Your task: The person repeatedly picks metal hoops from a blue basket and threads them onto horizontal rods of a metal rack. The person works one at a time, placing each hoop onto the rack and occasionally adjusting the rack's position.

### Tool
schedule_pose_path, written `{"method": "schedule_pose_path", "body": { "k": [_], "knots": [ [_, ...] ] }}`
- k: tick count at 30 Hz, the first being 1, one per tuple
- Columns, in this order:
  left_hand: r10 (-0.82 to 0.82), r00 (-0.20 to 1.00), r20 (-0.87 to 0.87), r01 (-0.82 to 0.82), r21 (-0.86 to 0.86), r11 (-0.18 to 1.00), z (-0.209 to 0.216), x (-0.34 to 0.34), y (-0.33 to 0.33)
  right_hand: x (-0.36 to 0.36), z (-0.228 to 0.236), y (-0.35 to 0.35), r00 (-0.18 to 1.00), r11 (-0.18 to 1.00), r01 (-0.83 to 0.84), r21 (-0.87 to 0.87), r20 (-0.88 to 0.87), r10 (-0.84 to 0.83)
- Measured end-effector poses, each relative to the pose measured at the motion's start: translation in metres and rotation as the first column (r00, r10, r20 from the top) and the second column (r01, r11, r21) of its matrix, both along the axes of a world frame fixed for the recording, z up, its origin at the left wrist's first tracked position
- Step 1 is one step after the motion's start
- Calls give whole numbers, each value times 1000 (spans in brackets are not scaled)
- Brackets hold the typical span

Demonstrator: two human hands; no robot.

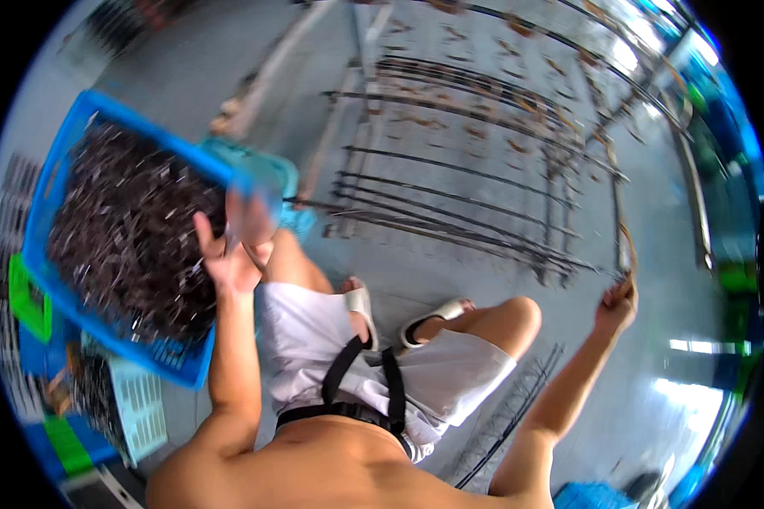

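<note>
Left hand (236,270) spread beside a blue plastic crate (157,138), right hand (617,307) out by a dark metal rack (460,176)

Around the crate sit a turquoise plastic piece (282,176) at its far side, a bright green plastic frame (30,299) and a pale turquoise slatted basket (148,407). Knees in white shorts (306,335) come between the hands. The smooth grey floor (654,314) runs beneath the rack; blue and green shapes blur along the room's right edge.

Small dark glossy pieces (132,233) fill the crate, just left of the left hand, whose fingertips are partly blurred. The right hand's fingers are drawn in at the lower end of a thin orange-brown strip (626,244); I cannot tell whether they grip it.
</note>
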State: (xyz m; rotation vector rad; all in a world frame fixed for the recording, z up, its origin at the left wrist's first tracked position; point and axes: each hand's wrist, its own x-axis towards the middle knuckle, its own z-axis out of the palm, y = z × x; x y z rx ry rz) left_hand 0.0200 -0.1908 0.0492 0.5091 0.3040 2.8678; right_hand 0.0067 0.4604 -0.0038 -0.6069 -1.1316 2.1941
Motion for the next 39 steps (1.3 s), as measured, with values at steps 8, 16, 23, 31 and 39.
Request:
{"method": "schedule_pose_path", "body": {
  "k": [8, 16, 23, 31, 39],
  "knots": [
    [-7, 981, 192, 129, -631, 765, -8, -9, 36, 7, 6, -23, 999, 994, 36, 107, 14, -38],
    [380, 923, -56, -86, -994, 61, -11, -24, 119, 2, 11, -56, 964, 946, 257, 198, 21, -266],
    [657, 737, 159, -1, -971, 237, -25, -29, 122, 2, 13, -52, 979, 972, 205, 111, -30, -203],
    [646, 763, -8, -83, -993, 85, -27, -24, 131, -4, 20, -50, 987, 984, 160, 76, -26, -158],
    [682, 730, -44, -65, -998, 5, -25, -23, 143, 1, 15, -51, 993, 977, 115, 179, -54, -107]
  ]
}}
